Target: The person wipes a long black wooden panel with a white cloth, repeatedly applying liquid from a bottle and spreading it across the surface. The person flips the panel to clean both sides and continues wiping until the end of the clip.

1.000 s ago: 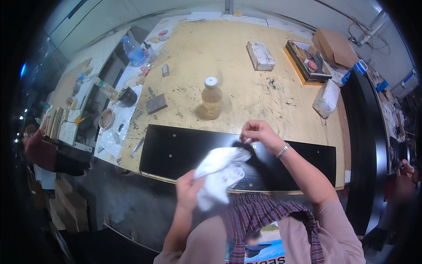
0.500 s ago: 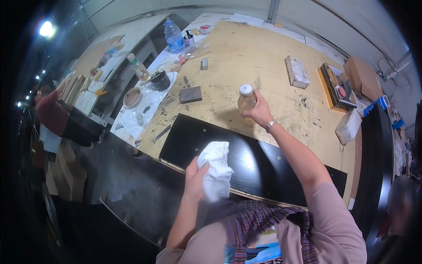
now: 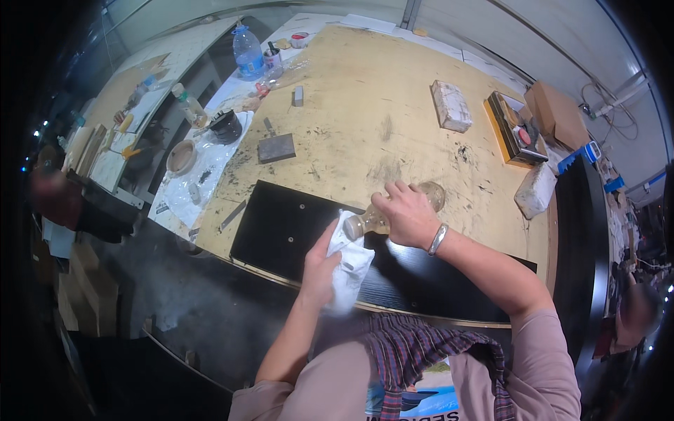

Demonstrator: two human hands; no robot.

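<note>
My right hand (image 3: 407, 216) is wrapped round a clear bottle (image 3: 431, 196), tipped onto its side with its pale cap end pointing left. That end meets the white cloth (image 3: 349, 274), which my left hand (image 3: 322, 261) grips. Whether liquid comes out cannot be seen. Both hands are above a black board (image 3: 270, 224) with small holes or fittings in it, lying along the near edge of the worktable (image 3: 351, 105).
Farther left lie a flat grey block with a handle (image 3: 276, 148), a black pot (image 3: 225, 128) and a round dish (image 3: 182, 157). A large water bottle (image 3: 248, 55) stands behind. White-wrapped blocks (image 3: 451, 107) and an open box (image 3: 516, 130) are at right. A person (image 3: 60, 200) is far left.
My right hand has turned the bottle from upright to sideways and brought it down and left against the cloth. My view has shifted slightly, so the table appears farther left.
</note>
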